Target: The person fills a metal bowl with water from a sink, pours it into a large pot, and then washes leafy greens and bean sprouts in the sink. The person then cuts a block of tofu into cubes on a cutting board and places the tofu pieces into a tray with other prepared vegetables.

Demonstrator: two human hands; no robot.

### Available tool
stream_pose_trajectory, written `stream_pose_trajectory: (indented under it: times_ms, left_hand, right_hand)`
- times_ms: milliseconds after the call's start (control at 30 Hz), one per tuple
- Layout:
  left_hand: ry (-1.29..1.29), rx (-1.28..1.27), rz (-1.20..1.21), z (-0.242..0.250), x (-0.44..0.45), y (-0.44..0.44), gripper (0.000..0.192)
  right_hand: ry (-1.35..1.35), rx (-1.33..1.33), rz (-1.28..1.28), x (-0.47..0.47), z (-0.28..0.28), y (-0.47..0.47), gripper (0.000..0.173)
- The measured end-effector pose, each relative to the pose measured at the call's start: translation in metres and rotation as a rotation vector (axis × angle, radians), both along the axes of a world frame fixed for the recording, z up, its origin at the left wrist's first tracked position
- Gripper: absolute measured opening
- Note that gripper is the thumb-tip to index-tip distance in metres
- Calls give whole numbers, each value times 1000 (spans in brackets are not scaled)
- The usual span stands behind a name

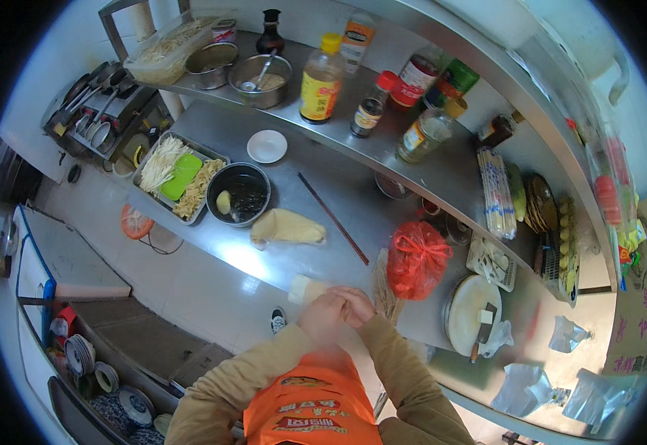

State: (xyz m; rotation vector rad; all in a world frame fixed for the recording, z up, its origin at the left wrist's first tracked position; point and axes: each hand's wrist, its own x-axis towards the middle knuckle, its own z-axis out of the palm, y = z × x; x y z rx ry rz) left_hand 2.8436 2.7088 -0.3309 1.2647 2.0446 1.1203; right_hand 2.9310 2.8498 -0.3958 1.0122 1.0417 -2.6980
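Over the table's front edge, my left hand point(320, 322) and my right hand point(358, 305) meet with fingers curled together. A pale, folded sheet point(304, 290), perhaps tofu skin, sticks out past the fingers to the left; the part inside the hands is hidden. Beyond it, a cream-coloured folded stack of similar sheets point(289, 227) lies on the steel table point(301, 261). Beside that stack stands a metal bowl point(251, 194) of dark liquid with a yellowish piece in it. Reddish-brown chopsticks point(333, 218) lie slantwise to the right.
A metal tray point(159, 201) holds enoki mushrooms point(162, 161) and yellowish strips. There is a small white dish point(267, 146) behind. On the right are a tied red plastic bag point(417, 261), thin sticks point(386, 292) and a cleaver point(486, 328) on a round chopping board point(468, 311). A shelf point(334, 125) with bottles overhangs the table.
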Motion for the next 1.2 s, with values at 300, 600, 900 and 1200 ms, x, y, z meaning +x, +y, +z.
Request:
stream_pose_trajectory:
  times_ms: [300,600,900,1200]
  left_hand:
    - [282,-78,785,-88,-126,-36,18]
    - [-226,-23,745,-138,-200,-5,23]
    - [-424,334,737,-139,-192,-7,19]
    - [-477,290,770,-146,-161,-35,44]
  right_hand:
    - [-90,355,119,-51,73,-17,25]
    - [-50,397,209,-106,114,22,29]
    - [21,422,327,-176,91,29,31]
    - [65,596,575,-221,11,1,22]
